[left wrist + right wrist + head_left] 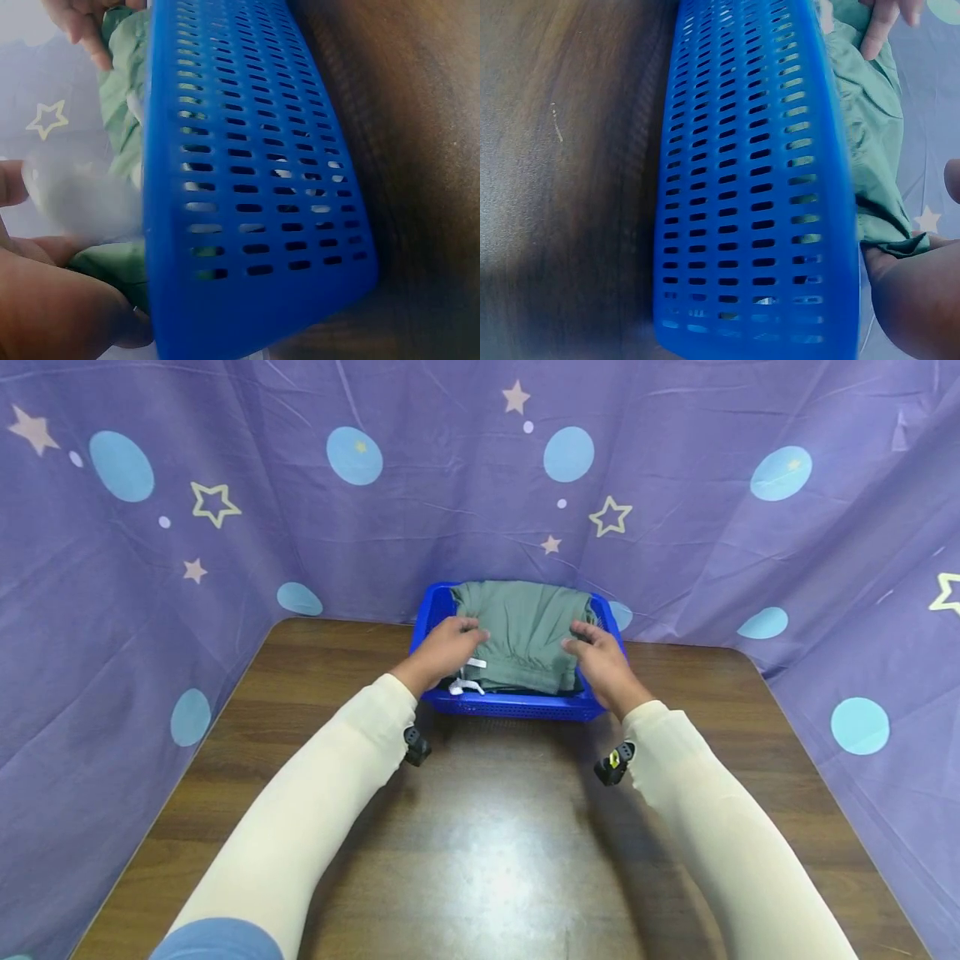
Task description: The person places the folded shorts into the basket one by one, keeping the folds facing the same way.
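A folded grey-green garment with a gathered waistband point(525, 635), perhaps trousers or shorts, lies in a blue plastic basket point(517, 707). A white label point(477, 663) and a white cord point(465, 687) show at its front left. Over its left side is my left hand point(442, 652), fingers reaching inward; my right hand point(606, 664) mirrors it at the right side. Both thumbs stand off the cloth. In the right wrist view, a fold of cloth point(877, 232) laps over the lower fingers. A blurred white thing point(79, 191) hangs beside my left fingers. Some fingertips are hidden.
The basket stands at the back of a brown wooden table point(495, 810), close to a purple curtain point(465, 510) patterned with stars and blue spots. Other whitish cloth shows through the basket's slots. Wrist cameras point(416, 746) sit under both cream sleeves point(300, 802).
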The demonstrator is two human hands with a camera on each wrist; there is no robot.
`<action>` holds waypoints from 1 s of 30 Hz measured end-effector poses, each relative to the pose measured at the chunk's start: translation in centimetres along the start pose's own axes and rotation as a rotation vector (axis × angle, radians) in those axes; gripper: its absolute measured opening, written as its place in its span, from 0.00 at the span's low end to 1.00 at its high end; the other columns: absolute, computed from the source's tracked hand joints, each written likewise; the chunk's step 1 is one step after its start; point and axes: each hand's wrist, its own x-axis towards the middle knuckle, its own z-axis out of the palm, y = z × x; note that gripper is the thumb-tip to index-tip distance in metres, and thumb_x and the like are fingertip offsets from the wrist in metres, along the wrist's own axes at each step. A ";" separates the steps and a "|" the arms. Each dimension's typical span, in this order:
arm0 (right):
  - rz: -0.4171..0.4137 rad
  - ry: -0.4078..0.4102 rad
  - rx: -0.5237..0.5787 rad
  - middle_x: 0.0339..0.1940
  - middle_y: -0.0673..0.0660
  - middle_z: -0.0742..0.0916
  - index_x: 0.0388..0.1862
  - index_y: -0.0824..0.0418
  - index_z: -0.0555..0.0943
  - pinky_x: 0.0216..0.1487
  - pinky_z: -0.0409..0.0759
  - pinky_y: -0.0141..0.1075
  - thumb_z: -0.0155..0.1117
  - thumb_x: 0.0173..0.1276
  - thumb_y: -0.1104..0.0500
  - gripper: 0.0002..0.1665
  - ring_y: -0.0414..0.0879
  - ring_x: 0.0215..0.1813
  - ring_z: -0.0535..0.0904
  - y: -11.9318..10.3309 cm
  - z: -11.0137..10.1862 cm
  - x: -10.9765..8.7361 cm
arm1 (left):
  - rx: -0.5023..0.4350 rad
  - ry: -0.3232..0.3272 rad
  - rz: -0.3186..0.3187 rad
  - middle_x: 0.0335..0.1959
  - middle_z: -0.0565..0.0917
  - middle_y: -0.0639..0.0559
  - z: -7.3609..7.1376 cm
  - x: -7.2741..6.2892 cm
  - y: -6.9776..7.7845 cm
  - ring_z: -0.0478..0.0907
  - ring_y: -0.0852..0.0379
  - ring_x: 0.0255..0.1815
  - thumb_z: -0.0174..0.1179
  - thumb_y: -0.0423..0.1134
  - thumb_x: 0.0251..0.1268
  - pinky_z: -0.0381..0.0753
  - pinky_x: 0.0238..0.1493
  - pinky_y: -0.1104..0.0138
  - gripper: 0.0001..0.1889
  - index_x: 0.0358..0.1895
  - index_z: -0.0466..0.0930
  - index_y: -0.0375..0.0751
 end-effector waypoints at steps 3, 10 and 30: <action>0.038 -0.010 -0.005 0.81 0.62 0.63 0.80 0.70 0.58 0.79 0.50 0.47 0.56 0.78 0.62 0.36 0.56 0.81 0.52 0.3 0.1 0.0 | -0.002 -0.025 0.006 0.75 0.68 0.41 0.3 -0.4 0.0 0.61 0.44 0.77 0.47 0.52 0.81 0.60 0.75 0.53 0.31 0.75 0.66 0.32; 0.097 -0.040 0.002 0.81 0.65 0.62 0.79 0.71 0.59 0.79 0.47 0.50 0.55 0.78 0.61 0.35 0.58 0.81 0.50 0.7 0.3 0.2 | 0.052 -0.040 -0.027 0.76 0.67 0.40 0.6 -0.7 -0.4 0.60 0.43 0.77 0.42 0.59 0.82 0.60 0.75 0.52 0.36 0.76 0.64 0.32; 0.140 -0.048 -0.004 0.74 0.68 0.68 0.71 0.77 0.65 0.77 0.55 0.50 0.53 0.79 0.61 0.29 0.59 0.76 0.59 0.9 0.5 0.3 | 0.434 0.040 -0.054 0.77 0.65 0.38 1.6 -1.1 -1.2 0.46 0.32 0.80 0.39 0.61 0.80 0.48 0.74 0.39 0.33 0.68 0.76 0.38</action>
